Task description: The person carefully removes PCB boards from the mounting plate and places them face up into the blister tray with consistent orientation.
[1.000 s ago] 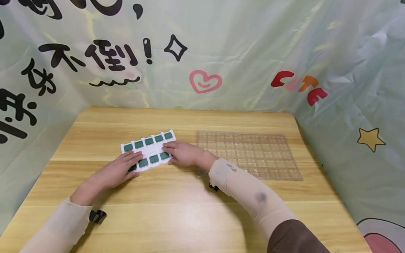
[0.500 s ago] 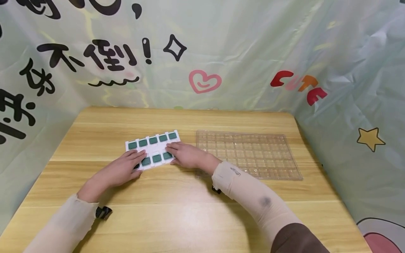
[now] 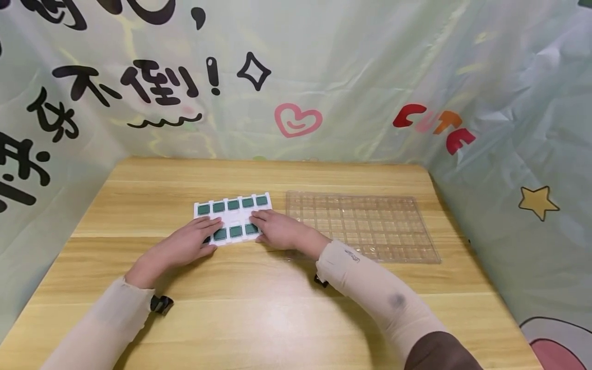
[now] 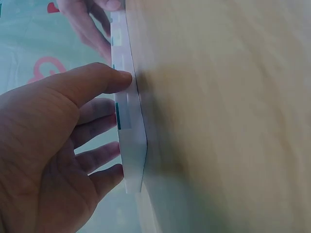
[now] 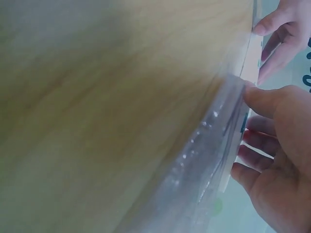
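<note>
A flat white case (image 3: 236, 218), with two rows of dark green rectangles on top, lies on the wooden table. My left hand (image 3: 187, 242) holds its left end. In the left wrist view, the thumb (image 4: 119, 81) is against the case's narrow side and the fingertips meet its top face. At the other end, my right hand (image 3: 283, 229) holds it in the same way, thumb (image 5: 260, 99) at the near side and fingers over the top. Some green rectangles are hidden under the fingers.
A clear plastic tray (image 3: 365, 226) divided into many small compartments lies on the right of the table (image 3: 259, 318), its left edge close to the right hand. Printed fabric (image 3: 351, 61) surrounds the table at the back and sides.
Both hands have moved the white case to the right across the table and turned it slightly, so its long edges run more nearly level. The clear tray has stayed put.
</note>
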{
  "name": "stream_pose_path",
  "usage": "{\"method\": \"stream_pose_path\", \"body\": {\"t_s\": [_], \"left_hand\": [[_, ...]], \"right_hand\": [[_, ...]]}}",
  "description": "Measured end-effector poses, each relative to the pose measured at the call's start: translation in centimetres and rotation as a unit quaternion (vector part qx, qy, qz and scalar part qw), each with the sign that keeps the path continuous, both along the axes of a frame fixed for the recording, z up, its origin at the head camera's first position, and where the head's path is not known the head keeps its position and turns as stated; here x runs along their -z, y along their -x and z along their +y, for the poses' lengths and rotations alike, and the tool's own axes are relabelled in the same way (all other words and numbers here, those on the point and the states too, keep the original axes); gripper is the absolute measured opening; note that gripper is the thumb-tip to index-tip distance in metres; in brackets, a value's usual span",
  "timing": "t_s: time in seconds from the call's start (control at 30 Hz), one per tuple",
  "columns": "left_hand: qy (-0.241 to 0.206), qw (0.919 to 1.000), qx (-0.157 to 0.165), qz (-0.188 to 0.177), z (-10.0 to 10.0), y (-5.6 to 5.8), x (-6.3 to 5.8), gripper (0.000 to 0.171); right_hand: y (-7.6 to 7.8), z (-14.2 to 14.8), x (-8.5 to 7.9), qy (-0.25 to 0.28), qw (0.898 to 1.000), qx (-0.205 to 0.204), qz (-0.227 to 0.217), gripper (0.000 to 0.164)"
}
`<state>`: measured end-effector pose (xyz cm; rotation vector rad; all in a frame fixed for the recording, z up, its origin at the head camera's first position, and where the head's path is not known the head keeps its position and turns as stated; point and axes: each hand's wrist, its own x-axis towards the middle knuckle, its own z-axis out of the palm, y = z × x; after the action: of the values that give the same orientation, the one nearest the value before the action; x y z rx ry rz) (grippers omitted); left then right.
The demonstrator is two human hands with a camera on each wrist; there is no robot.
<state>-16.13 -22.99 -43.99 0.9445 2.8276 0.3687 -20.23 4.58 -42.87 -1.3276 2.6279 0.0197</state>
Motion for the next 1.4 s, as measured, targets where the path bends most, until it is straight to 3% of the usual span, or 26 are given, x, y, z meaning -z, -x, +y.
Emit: {"method": "stream_pose_path", "body": {"t_s": [0.27, 0.9, 1.2, 1.4], "left_hand": [[-0.01, 0.9998, 0.018, -0.002, 0.9, 0.5, 0.1, 0.06], [-0.044, 0.9978, 0.009, -0.048, 2.5, 0.8, 0.0, 0.059], [-0.059, 0.9961, 0.033, -0.057, 3.2, 0.8, -0.3, 0.058], [-0.054, 0.9966, 0.033, -0.054, 3.7, 0.5, -0.4, 0.056]], "right_hand": [[-0.6, 0.9, -0.3, -0.013, 1.0, 0.02, -0.009, 0.063], [-2.5, 2.5, -0.3, -0.029, 0.998, 0.046, 0.018, 0.062], [-3.6, 3.1, 0.1, -0.021, 0.998, 0.057, 0.031, 0.062], [-3.6, 4.3, -0.3, 0.018, 0.998, 0.053, 0.002, 0.064]]}}
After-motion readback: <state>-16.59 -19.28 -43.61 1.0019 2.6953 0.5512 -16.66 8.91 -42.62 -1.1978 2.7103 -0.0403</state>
